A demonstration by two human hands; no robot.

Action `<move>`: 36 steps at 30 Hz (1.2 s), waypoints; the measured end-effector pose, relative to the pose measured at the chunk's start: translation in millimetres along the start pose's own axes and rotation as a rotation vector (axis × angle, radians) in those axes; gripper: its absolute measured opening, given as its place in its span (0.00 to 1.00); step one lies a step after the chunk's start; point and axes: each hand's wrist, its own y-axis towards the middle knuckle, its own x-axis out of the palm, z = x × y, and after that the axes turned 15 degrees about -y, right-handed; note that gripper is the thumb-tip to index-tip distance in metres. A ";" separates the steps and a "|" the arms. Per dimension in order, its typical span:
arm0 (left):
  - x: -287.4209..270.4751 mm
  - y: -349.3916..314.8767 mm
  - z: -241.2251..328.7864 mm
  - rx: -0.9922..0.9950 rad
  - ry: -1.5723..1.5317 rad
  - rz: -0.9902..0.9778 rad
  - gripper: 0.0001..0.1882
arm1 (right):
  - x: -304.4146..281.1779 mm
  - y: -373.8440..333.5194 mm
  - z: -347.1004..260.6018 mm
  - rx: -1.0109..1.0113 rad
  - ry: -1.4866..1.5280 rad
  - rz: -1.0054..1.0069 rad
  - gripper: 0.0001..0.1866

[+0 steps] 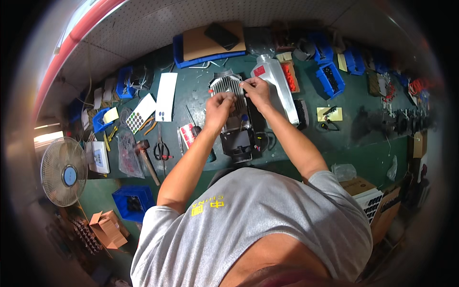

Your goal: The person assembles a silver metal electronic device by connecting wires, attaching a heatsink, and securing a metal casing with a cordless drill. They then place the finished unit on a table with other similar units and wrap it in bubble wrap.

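Note:
In front of me on the bench lies a finned grey metal housing (224, 86), lengthwise, with a black boxy end (236, 141) nearest my body. My left hand (219, 110) is over the fins, its fingers curled together; anything in them is too small to make out. At the housing's upper right edge my right hand (257, 92) has thumb and forefinger pinched together, and what they hold is hidden. A small red piece (211, 91) shows at the housing's left edge. Just right of it rests a smooth silver metal casing (277, 86) with a red label.
Left of the housing lie a screwdriver (195, 128), scissors (160, 149), a hammer (146, 155) and sticker sheets (166, 95). Blue parts bins (330, 80) stand at the back right. A phone (222, 37) rests on cardboard at the back. A fan (64, 172) stands far left.

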 end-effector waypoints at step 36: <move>110.3 251.3 -58.0 -0.047 0.637 -0.225 0.42 | -122.2 -183.5 147.4 0.450 0.185 0.359 0.19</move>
